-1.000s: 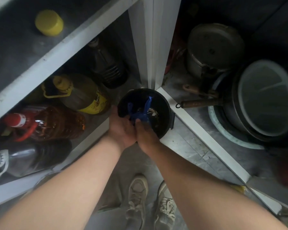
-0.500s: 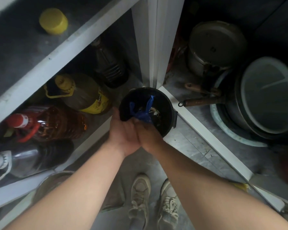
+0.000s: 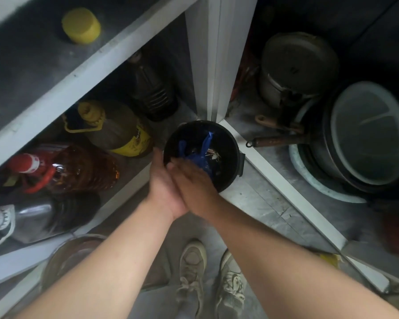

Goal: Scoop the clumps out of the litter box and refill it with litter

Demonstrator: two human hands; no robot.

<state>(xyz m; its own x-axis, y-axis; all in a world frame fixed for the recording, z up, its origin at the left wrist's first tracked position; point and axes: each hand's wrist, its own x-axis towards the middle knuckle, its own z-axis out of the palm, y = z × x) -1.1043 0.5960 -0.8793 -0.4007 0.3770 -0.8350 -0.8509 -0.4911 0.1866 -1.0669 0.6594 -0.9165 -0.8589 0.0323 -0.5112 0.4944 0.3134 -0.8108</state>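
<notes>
Over the upright black bin [image 3: 226, 143], we press our left hand [image 3: 162, 188] and right hand [image 3: 192, 181] together, fingers straight, above a blue bag [image 3: 202, 155] whose tied ends point up

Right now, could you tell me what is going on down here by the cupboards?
A person stands over a small black bin on the floor, both hands above its rim. A knotted blue bag lies inside the bin. The left hand and right hand are pressed together with fingers straight, holding nothing. No litter box is in view.
</notes>
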